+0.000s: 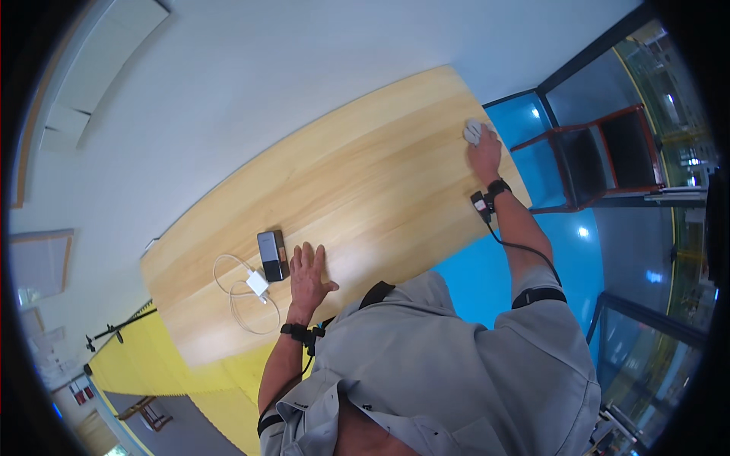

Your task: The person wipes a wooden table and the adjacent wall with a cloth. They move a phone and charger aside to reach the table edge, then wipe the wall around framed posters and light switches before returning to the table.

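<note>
My left hand (308,277) lies open on the wooden table (388,197) with fingers spread, just right of a black rectangular device (271,254), perhaps a power bank. Beside that device lie a white charger (257,283) and a loosely looped white cable (232,308). At the table's far right end, my right hand (485,156) holds a small light-grey object (472,131) against the tabletop; what it is exactly is hard to tell. Both wrists wear black bands with strapped-on devices and cords.
A black chair with a red frame (578,167) stands beyond the table's right end on a blue floor (566,251). A white wall (266,91) runs along the far edge. Yellow flooring (144,349) and a black stand (114,327) are at lower left; glass panels line the right.
</note>
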`<state>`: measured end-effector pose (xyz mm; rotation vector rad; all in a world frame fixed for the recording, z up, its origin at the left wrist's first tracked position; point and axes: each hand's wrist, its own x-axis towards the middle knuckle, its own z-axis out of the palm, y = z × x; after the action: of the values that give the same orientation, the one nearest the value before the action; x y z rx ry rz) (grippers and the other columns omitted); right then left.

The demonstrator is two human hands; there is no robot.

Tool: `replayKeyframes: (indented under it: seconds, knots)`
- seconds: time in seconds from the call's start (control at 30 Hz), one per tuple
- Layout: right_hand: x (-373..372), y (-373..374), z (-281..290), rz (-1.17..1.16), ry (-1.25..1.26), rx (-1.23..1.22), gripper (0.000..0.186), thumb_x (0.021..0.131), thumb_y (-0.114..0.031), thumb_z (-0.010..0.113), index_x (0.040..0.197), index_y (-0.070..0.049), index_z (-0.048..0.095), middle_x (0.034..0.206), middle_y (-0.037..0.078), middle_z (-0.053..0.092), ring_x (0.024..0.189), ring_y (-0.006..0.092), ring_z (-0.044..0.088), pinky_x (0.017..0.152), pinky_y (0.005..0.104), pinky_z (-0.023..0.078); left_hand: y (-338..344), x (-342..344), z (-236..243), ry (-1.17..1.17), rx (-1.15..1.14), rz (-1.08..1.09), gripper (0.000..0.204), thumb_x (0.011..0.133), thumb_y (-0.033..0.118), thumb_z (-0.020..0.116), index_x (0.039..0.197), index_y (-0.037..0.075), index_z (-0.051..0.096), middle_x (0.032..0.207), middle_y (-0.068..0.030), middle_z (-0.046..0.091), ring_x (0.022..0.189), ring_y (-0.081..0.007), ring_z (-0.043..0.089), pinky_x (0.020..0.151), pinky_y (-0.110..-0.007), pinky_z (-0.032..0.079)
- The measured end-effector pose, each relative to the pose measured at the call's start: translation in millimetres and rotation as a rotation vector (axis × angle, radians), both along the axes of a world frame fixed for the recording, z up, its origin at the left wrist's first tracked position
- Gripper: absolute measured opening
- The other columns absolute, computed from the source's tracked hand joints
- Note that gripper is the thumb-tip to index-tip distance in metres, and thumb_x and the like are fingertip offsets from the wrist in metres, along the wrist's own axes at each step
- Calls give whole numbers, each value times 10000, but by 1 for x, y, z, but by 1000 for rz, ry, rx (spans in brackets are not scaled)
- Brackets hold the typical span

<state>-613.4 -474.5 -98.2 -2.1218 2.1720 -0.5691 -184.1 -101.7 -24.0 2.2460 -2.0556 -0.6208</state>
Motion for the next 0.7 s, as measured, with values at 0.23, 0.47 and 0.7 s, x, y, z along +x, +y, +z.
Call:
replayKeyframes:
  seconds: [0.23, 0.47, 0.7]
  knots:
    - [164, 30, -1, 477, -127, -49, 636, 768, -41, 696, 1393, -47, 578, 1254, 192, 609, 1072, 404, 586, 925, 513, 515, 2, 0, -2, 20, -3, 28, 1150, 537, 304, 996, 1546, 124, 476, 1616, -260, 373, 1515, -469, 300, 1228, -540, 307]
    - [264, 150, 33, 944, -223, 100, 582, 780, -15, 654, 1360, -34, 600, 1271, 179, 602, 1139, 395, 562, 982, 485, 489, 0, 2, -1, 9, 20, 25, 1156, 531, 304, 997, 1548, 126, 476, 1616, -265, 373, 1510, -471, 306, 1232, -528, 304]
    - [179, 195, 50, 1142, -203, 141, 627, 778, -79, 697, 1392, -47, 577, 1328, 179, 579, 1190, 393, 558, 1027, 491, 473, 0, 1, -1, 27, -13, 17, 1155, 524, 303, 1000, 1538, 117, 480, 1606, -270, 376, 1495, -484, 319, 1221, -543, 312]
